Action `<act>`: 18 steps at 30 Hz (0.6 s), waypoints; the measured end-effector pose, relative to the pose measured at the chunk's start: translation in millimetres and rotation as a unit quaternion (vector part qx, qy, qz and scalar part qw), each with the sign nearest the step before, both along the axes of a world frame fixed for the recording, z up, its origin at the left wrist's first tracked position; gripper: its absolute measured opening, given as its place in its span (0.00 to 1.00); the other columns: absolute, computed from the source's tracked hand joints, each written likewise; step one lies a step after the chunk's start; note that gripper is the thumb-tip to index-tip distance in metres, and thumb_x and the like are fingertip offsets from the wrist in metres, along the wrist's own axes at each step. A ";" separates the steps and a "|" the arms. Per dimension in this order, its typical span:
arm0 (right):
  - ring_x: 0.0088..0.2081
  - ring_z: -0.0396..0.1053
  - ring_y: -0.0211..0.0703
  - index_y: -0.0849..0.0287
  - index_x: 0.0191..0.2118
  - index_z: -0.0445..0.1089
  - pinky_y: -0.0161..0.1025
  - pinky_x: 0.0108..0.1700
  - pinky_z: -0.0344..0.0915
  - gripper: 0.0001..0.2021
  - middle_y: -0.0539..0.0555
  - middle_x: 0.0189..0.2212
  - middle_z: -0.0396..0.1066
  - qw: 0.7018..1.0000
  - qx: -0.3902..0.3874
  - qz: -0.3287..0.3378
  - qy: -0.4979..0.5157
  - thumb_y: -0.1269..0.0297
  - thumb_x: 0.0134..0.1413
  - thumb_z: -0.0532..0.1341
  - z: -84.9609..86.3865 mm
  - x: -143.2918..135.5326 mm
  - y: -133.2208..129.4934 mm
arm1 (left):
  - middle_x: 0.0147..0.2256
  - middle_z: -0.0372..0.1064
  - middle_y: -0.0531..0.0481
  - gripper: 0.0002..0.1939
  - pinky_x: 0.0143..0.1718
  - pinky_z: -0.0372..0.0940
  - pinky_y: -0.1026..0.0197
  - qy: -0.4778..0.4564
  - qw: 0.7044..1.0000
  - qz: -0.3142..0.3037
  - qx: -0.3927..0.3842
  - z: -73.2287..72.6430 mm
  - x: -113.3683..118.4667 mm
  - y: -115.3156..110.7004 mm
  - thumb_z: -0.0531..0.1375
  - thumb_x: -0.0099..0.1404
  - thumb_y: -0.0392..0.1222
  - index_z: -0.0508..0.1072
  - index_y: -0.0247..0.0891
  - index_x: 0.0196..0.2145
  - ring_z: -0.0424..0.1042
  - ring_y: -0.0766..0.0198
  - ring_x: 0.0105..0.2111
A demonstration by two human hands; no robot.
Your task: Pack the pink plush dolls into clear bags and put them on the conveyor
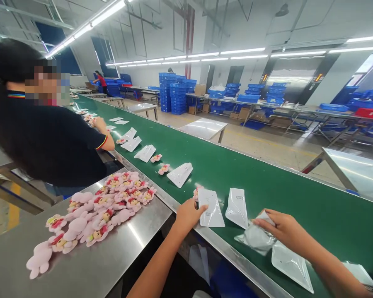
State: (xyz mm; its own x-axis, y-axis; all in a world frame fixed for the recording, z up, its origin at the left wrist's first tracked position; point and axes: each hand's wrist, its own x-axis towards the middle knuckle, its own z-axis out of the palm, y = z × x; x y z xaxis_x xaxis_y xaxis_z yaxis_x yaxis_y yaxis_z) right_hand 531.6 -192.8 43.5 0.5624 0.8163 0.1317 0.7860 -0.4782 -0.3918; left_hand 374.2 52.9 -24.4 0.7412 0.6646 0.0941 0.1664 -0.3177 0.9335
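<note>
My left hand (188, 215) is closed at the left edge of a white pouch (211, 213), its thumb across the front. A small pink plush doll (197, 192) shows partly behind that pouch, just beyond my fingers. My right hand (276, 227) grips a crumpled, shiny pouch (257, 239) by its upper edge, above the green conveyor belt (267, 188). Between my hands a flat white pouch (237, 206) lies on the belt. Below my right hand rests another white pouch (291, 265), partly covered by my forearm.
Many pink plush dolls (101, 209) are heaped on a steel table (118, 265) at left. Further up the belt lie a white pouch (180, 174), loose dolls (163, 169) and more pouches. A co-worker (49, 136) sits at left. Blue crates (178, 97) stand behind.
</note>
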 end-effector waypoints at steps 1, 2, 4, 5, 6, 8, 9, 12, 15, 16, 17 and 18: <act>0.21 0.62 0.39 0.57 0.19 0.65 0.35 0.24 0.58 0.23 0.50 0.18 0.64 0.999 -0.042 -0.013 0.009 0.44 0.53 0.52 -6.3 16.7 -6.4 | 0.24 0.64 0.53 0.10 0.31 0.57 0.64 0.001 1.000 0.004 0.001 -5.7 12.2 -1.6 0.61 0.52 0.45 0.70 0.34 0.25 0.68 0.60 0.33; 0.21 0.63 0.40 0.57 0.19 0.64 0.36 0.23 0.58 0.24 0.50 0.17 0.64 0.996 -0.089 -0.020 0.024 0.43 0.53 0.51 -12.1 32.8 -11.9 | 0.22 0.62 0.54 0.08 0.30 0.56 0.65 0.003 1.000 0.007 -0.002 -11.0 21.7 -3.4 0.62 0.50 0.42 0.68 0.36 0.22 0.67 0.61 0.31; 0.22 0.65 0.42 0.57 0.19 0.64 0.37 0.24 0.58 0.25 0.51 0.18 0.66 0.985 -0.160 -0.036 0.046 0.42 0.53 0.50 -19.9 59.5 -18.7 | 0.18 0.59 0.57 0.09 0.26 0.54 0.66 0.007 1.000 0.007 -0.019 -19.2 32.0 -5.0 0.63 0.48 0.39 0.64 0.38 0.18 0.65 0.64 0.26; 0.23 0.66 0.44 0.57 0.21 0.66 0.38 0.25 0.60 0.25 0.52 0.21 0.68 0.983 -0.170 -0.053 0.041 0.41 0.53 0.50 -21.3 68.1 -19.3 | 0.17 0.58 0.58 0.11 0.25 0.53 0.66 0.008 0.999 0.005 -0.033 -21.6 33.5 -4.2 0.62 0.49 0.38 0.62 0.38 0.17 0.63 0.65 0.23; 0.26 0.68 0.47 0.57 0.24 0.69 0.39 0.26 0.62 0.24 0.54 0.25 0.71 0.984 -0.158 -0.079 0.015 0.41 0.52 0.50 -20.7 72.2 -17.6 | 0.16 0.57 0.58 0.12 0.23 0.52 0.67 0.008 0.999 0.001 -0.050 -23.0 33.1 -2.8 0.62 0.49 0.39 0.61 0.38 0.17 0.62 0.67 0.21; 0.37 0.70 0.52 0.57 0.35 0.71 0.44 0.34 0.66 0.23 0.58 0.38 0.71 0.987 -0.075 -0.115 -0.079 0.43 0.53 0.51 -15.5 64.3 -6.7 | 0.16 0.56 0.59 0.12 0.21 0.51 0.67 0.006 0.995 -0.010 -0.094 -22.9 28.8 -0.4 0.60 0.53 0.43 0.61 0.38 0.19 0.58 0.69 0.18; 0.43 0.68 0.54 0.57 0.42 0.70 0.48 0.40 0.65 0.23 0.59 0.45 0.69 0.986 -0.023 -0.102 -0.128 0.44 0.53 0.52 -11.9 52.4 2.2 | 0.16 0.56 0.59 0.13 0.20 0.51 0.68 0.006 0.993 -0.015 -0.118 -21.7 25.6 -0.8 0.59 0.55 0.46 0.60 0.38 0.20 0.57 0.70 0.17; 0.56 0.55 0.55 0.57 0.56 0.59 0.55 0.55 0.55 0.29 0.59 0.55 0.59 0.975 0.066 0.095 -0.187 0.47 0.51 0.57 -4.3 -2.7 33.6 | 0.17 0.57 0.59 0.17 0.18 0.52 0.68 -0.005 0.980 -0.026 -0.195 -15.8 13.0 -10.8 0.56 0.58 0.54 0.60 0.38 0.25 0.57 0.71 0.16; 0.57 0.55 0.52 0.54 0.56 0.59 0.57 0.58 0.48 0.22 0.55 0.53 0.63 0.941 0.098 0.274 -0.175 0.60 0.55 0.58 -4.2 -52.4 54.5 | 0.18 0.59 0.58 0.20 0.19 0.55 0.68 -0.047 0.941 -0.035 -0.332 -7.1 -7.8 -22.7 0.59 0.53 0.58 0.62 0.36 0.25 0.59 0.72 0.17; 0.54 0.59 0.49 0.54 0.54 0.61 0.54 0.57 0.52 0.19 0.54 0.50 0.66 0.935 0.114 0.295 -0.162 0.66 0.57 0.56 -4.3 -62.4 56.9 | 0.18 0.60 0.57 0.21 0.18 0.55 0.68 -0.045 0.928 -0.041 -0.368 -2.8 -17.7 -23.5 0.59 0.53 0.59 0.64 0.36 0.25 0.60 0.71 0.17; 0.50 0.64 0.46 0.54 0.52 0.63 0.49 0.54 0.58 0.16 0.54 0.47 0.69 0.935 0.128 0.298 -0.142 0.70 0.58 0.53 -3.6 -69.3 57.5 | 0.18 0.62 0.55 0.23 0.18 0.57 0.67 -0.034 0.922 -0.048 -0.384 2.6 -29.2 -22.0 0.59 0.52 0.61 0.66 0.35 0.26 0.61 0.69 0.17; 0.44 0.67 0.43 0.54 0.50 0.64 0.43 0.48 0.62 0.15 0.54 0.43 0.71 0.939 0.137 0.294 -0.111 0.73 0.59 0.52 -1.8 -73.9 56.9 | 0.20 0.65 0.52 0.25 0.19 0.59 0.66 -0.017 0.926 -0.057 -0.374 9.1 -41.7 -18.7 0.57 0.52 0.63 0.69 0.35 0.29 0.64 0.67 0.19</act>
